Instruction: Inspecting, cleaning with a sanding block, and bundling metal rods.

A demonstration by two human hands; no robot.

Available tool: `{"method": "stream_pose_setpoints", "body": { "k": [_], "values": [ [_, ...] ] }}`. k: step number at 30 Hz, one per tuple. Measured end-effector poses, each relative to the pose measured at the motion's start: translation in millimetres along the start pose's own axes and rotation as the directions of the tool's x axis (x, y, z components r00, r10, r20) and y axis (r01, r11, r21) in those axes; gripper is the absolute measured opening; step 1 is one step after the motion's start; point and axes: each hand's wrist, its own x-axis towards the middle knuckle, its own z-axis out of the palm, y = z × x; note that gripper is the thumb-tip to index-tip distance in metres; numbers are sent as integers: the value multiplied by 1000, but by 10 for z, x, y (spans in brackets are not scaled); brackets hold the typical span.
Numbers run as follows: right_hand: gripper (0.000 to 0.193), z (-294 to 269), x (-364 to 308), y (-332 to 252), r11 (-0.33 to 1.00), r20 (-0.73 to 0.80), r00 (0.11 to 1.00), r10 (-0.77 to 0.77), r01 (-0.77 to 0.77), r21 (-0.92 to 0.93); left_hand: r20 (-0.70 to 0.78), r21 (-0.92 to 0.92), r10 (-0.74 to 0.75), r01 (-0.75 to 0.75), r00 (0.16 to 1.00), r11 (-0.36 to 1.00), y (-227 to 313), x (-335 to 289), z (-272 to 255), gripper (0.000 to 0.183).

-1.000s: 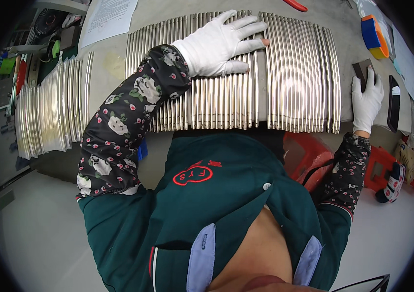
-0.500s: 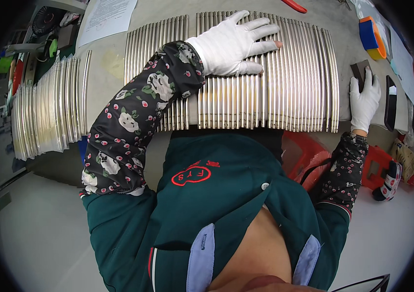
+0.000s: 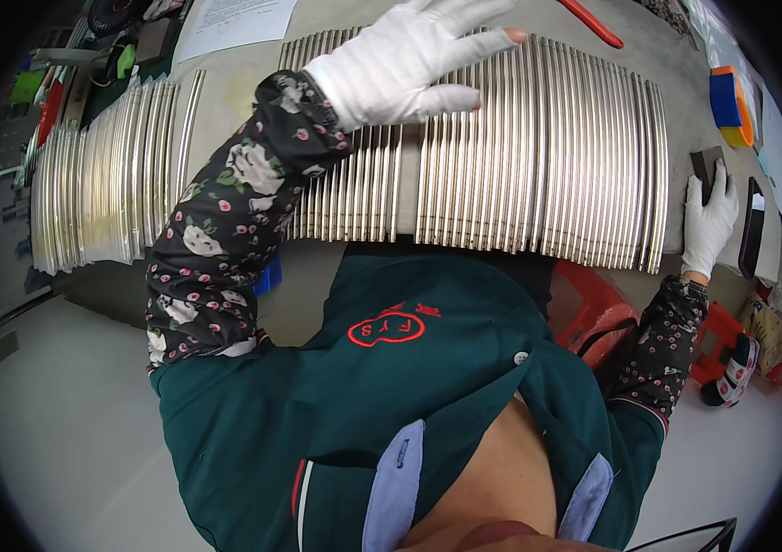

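My left hand [image 3: 414,64], in a white glove with bare fingertips, is open with fingers spread. It is over the far part of a row of slim shiny metal rods [image 3: 501,166] and hides some of them; whether it touches them I cannot tell. The rods lie side by side on the table, with a narrow gap between a smaller group [image 3: 349,198] on the left and the larger one. At the right, my gloved right hand [image 3: 710,225] rests on the table, its thumb and fingers around a small dark brown block [image 3: 707,164].
Clear-wrapped rods [image 3: 101,184] lie at the left, beside a single loose rod [image 3: 190,124]. A printed sheet [image 3: 234,23] and a red-handled tool [image 3: 593,20] are at the far side. Right of my hand are a black flat object [image 3: 751,230] and a blue-and-orange tape roll [image 3: 729,101].
My left hand has moved away from me and a little left across the rods, uncovering their middle. My right hand stays at the dark block. The whole view has shifted slightly.
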Motion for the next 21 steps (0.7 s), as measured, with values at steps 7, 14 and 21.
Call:
{"method": "stream_pose_setpoints", "body": {
  "k": [7,14,21],
  "values": [
    [51,-93,-19,-112,999,3,1000,-17,17,45,49,222,-112,99,992,970,-254,-847,213,67],
    [51,-75,11,-166,999,18,1000,-8,7,47,90,269,-120,92,989,959,-240,-764,146,71],
    [51,-125,64,-208,999,-5,1000,-20,20,47,143,304,-131,82,981,949,-141,-593,31,69]
  ]
}}
